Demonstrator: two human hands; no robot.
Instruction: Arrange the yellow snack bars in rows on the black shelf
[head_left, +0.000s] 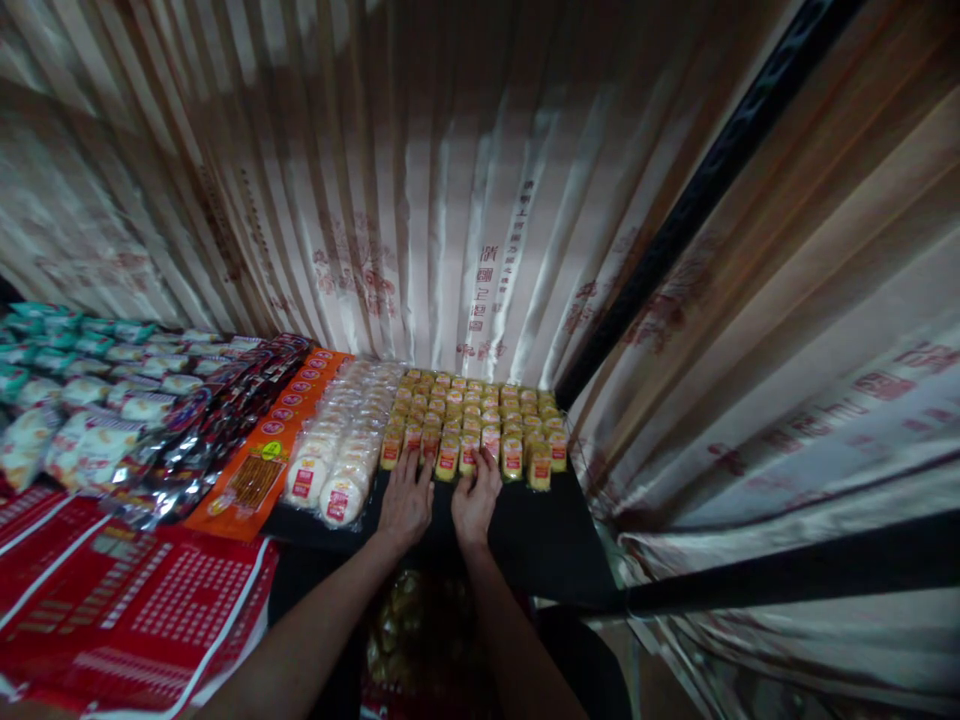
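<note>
Small yellow wrapped snack packs (511,455) with red-and-white labels stand in several rows on a black surface. My left hand (407,508) reaches forward with its fingers stretched out, and the fingertips touch the front row. Beside it, my right hand (477,500) has its thumb and fingers apart. Its fingertips rest against front-row packs a little to the right. Neither hand appears to enclose a pack. To the left of the yellow packs lie clear-wrapped round white crackers (346,490), with red-and-white labels on the front ones.
Left of the crackers are an orange snack packet strip (259,470), dark shiny packets (202,440) and white-and-green packets (82,350). A red printed bag (150,610) lies at lower left. Curtains (435,200) hang behind, and a dark post (697,190) slants at right. Yellow packs sit below my forearms.
</note>
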